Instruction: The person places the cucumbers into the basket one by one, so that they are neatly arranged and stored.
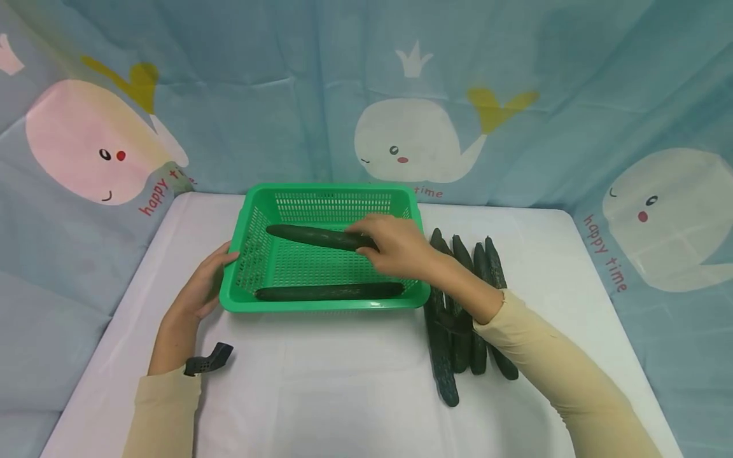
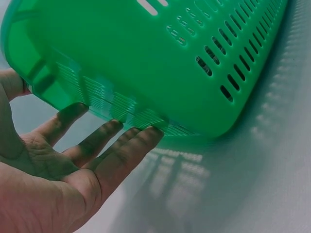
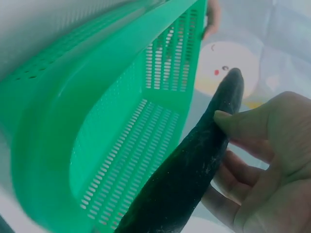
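Observation:
A green slotted plastic basket (image 1: 323, 305) stands at the back of the table, one dark green cucumber (image 1: 329, 292) lying along its near side. My left hand (image 1: 203, 280) holds the basket's left end, thumb over the rim; in the left wrist view its fingers (image 2: 104, 136) lie against the outer wall. Over the basket, my right hand (image 1: 395, 245) grips a second cucumber (image 1: 309, 235) by its right end, the thumb (image 3: 238, 124) on one side and fingers curled on the other. That cucumber points leftward, nearly level, close over the basket floor.
Several cucumbers (image 1: 441, 356) lie side by side to the right of the basket, partly under my right forearm. A white cloth (image 1: 343, 381) covers the table. Behind it hangs a blue curtain (image 1: 321, 95) printed with whales. A black strap (image 1: 209, 360) sits on my left wrist.

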The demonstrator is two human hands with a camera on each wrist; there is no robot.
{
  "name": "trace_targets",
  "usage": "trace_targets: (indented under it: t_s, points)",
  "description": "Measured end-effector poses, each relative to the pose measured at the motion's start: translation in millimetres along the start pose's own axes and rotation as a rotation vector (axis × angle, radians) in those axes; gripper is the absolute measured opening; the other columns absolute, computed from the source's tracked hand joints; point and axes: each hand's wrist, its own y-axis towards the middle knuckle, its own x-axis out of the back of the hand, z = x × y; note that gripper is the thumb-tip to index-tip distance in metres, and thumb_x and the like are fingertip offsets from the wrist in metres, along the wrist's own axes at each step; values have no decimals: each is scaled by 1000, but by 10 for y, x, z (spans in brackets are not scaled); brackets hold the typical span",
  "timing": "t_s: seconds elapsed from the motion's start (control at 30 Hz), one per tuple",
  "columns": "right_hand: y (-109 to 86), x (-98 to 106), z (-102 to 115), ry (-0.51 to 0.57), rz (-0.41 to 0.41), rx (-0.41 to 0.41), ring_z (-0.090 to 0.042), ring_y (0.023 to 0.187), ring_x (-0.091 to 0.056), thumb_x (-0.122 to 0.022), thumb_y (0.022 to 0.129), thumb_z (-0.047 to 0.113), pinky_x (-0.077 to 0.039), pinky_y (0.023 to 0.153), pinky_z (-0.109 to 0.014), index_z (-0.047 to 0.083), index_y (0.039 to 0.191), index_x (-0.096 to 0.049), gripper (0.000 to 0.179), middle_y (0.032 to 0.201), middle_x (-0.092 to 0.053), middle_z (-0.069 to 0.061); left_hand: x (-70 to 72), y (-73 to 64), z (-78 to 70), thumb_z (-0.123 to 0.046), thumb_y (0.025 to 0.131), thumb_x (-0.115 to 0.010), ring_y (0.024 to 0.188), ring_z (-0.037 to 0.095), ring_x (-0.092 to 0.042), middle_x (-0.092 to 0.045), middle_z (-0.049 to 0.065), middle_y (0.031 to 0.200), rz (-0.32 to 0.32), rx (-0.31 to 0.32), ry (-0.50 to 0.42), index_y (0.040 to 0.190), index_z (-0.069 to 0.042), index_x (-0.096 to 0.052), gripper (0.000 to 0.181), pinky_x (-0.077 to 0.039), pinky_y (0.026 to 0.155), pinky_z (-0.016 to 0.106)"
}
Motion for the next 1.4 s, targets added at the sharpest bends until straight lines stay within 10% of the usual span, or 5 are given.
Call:
trace_targets:
  t_s: [0.3,1.4]
  points:
    - [150,-53,102,-26,81,11,-20,107,-73,-70,103,16,-59,69,-34,17,142,-68,39,137,-71,-4,-1,-9,-3,-44,113,-40,126,6,-54,-48,-10,141,15,-5,-14,172,-18,-15,68,-58,96,18]
    - [-103,-146,-128,69,-8,-50,-25,117,-73,-66,105,24,-63,92,-45,12,141,-67,38,138,-69,-7,-12,-17,16,-44,114,-40,121,-2,-61,-47,-2,147,-11,-37,36,172,-14,-13,70,-59,96,16]
